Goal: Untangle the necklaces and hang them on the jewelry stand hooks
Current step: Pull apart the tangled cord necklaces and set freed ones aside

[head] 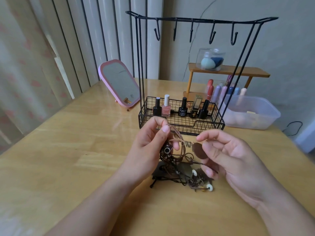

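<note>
Head view shows our tangle of necklaces (pixel 184 169) near the table's (pixel 68 150) front edge, half lifted; we judge it best to tease one cord free slowly, not tugging knots tighter. Our left hand (pixel 150 143) pinches a brown cord loop (pixel 177 133), while our right hand (pixel 226 154) pinches the strand by a brown disc pendant (pixel 197 150), other fingers loosely spread. Beyond, the jewelry stand (pixel 180 116) hooks (pixel 211 34) hang bare.

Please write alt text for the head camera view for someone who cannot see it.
Two hands, left hand and right hand, pinch a tangled bundle of brown cord necklaces above a wooden table. Behind stands a black wire jewelry stand with five bare hooks.
</note>
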Demonstrator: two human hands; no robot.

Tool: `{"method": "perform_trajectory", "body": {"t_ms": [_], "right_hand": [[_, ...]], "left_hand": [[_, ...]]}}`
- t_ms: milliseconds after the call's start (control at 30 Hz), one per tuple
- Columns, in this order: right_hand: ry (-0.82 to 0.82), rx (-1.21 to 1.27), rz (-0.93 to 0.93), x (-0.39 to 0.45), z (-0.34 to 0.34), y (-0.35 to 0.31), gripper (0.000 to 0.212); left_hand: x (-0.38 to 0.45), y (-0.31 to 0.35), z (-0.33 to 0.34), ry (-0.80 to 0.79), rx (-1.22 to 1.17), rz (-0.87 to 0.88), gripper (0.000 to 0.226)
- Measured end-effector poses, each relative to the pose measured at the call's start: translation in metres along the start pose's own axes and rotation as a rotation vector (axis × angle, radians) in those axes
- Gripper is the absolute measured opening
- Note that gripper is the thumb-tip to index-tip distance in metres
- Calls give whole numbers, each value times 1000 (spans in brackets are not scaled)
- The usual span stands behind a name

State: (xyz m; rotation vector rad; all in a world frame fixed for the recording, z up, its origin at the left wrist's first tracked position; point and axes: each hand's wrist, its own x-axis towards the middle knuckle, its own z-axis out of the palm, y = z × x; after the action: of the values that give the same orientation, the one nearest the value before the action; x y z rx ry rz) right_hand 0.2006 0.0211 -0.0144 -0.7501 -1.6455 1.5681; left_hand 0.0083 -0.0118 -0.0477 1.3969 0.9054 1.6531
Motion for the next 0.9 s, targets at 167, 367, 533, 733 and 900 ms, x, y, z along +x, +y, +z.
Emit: {"method": "perform_trajectory", "body": {"t_ms": [167, 367, 533, 733, 900], "right_hand": [[195, -766, -558, 2, -5, 14, 16], [196, -563, -618, -4, 6, 11, 15], [148, -175, -268, -6, 22, 13, 21], [190, -296, -269, -6, 22, 14, 26], [149, -235, -176, -3, 20, 15, 14]], "left_hand": [[0, 4, 1, 14, -26, 19, 11], [1, 6, 1, 62, -32, 25, 13], [0, 6, 3, 95, -32, 41, 12], [1, 4, 0, 103, 1, 44, 8], [0, 6, 2, 76, -31, 13, 9]]}}
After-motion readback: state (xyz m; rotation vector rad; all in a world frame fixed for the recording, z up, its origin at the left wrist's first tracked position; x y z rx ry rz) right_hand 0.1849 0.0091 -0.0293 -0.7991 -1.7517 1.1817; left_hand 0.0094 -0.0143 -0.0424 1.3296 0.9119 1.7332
